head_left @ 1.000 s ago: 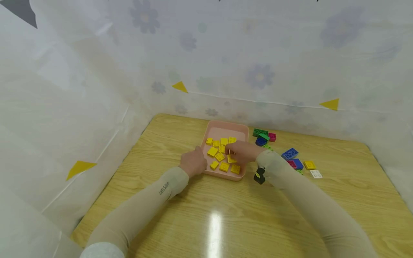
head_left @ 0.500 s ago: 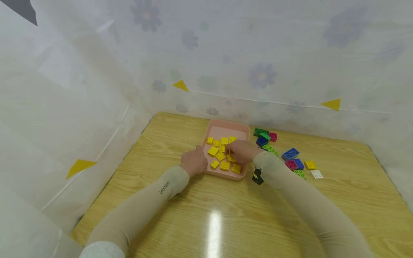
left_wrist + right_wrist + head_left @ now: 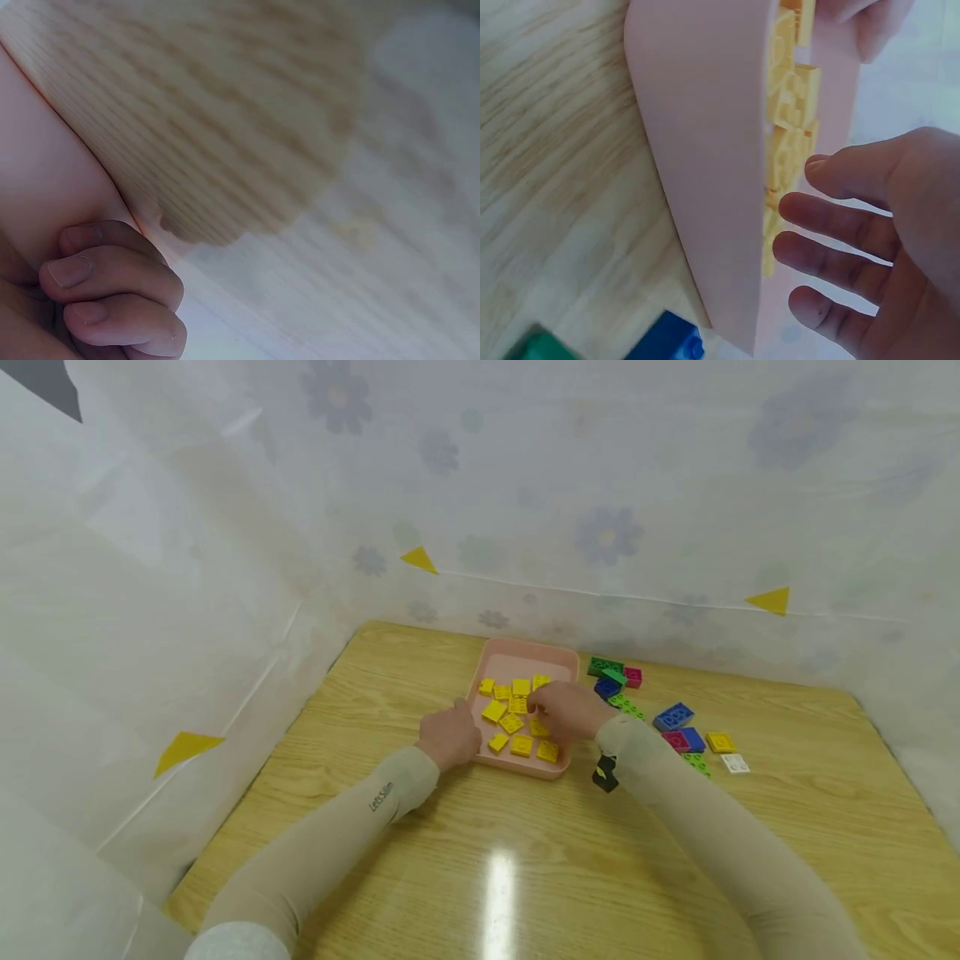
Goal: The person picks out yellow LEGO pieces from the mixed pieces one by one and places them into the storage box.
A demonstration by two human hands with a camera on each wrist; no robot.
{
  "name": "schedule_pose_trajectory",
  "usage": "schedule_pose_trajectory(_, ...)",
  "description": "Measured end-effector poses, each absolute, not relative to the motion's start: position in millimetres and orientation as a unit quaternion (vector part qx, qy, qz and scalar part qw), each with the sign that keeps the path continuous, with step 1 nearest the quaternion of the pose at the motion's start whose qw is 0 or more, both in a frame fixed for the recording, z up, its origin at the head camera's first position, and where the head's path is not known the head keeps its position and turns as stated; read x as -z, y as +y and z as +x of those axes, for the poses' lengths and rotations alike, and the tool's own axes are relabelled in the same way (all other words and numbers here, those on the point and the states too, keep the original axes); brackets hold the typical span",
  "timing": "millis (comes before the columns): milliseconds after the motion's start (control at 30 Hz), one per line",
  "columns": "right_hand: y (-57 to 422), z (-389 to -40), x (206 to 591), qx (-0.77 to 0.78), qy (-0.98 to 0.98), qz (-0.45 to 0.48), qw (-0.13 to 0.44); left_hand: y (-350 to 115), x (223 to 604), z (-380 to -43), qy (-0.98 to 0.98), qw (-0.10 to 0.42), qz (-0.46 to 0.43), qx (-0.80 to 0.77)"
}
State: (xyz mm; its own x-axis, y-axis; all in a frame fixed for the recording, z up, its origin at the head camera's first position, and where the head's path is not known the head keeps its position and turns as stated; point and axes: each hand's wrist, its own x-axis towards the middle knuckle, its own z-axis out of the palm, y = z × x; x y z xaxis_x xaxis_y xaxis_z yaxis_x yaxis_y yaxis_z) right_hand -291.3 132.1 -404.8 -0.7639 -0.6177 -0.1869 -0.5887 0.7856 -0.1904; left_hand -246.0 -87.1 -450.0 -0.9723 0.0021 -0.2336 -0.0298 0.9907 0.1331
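Note:
A pink tray [image 3: 531,660] with several yellow toy bricks [image 3: 493,711] spread over its nearer part lies toward the back of the table. At its left side, my left hand [image 3: 450,735] holds the tray's edge; in the left wrist view, its curled fingers [image 3: 112,274] lie against the pink wall. My right hand [image 3: 572,708] is over the tray's right side, partly hiding bricks beneath it. From the right wrist, its fingers [image 3: 840,232] appear spread and slightly bent beside the yellow bricks [image 3: 784,157], with nothing seen between them.
Right of the tray lie loose bricks: a dark green one [image 3: 604,667], a pink one [image 3: 633,677], a blue one [image 3: 673,717], a yellow one [image 3: 721,742] and a white one [image 3: 736,763]. A white curtain [image 3: 495,510] stands behind the wooden table [image 3: 420,877].
My right hand has shifted very slightly to the right above the yellow bricks. The left hand and the tray have stayed in place.

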Motion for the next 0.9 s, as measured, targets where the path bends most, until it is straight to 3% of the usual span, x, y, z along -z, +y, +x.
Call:
schedule_pose_trajectory(433, 211, -278, 382, 0.095, 0.937, -0.336, 0.015, -88, 447, -244, 0.99, 0.116, -0.001, -0.083)
schedule_pose_trajectory(900, 319, -273, 372, 0.064, 0.967, -0.244, 0.026, -87, 449, -245, 0.99, 0.119, 0.003, -0.071)
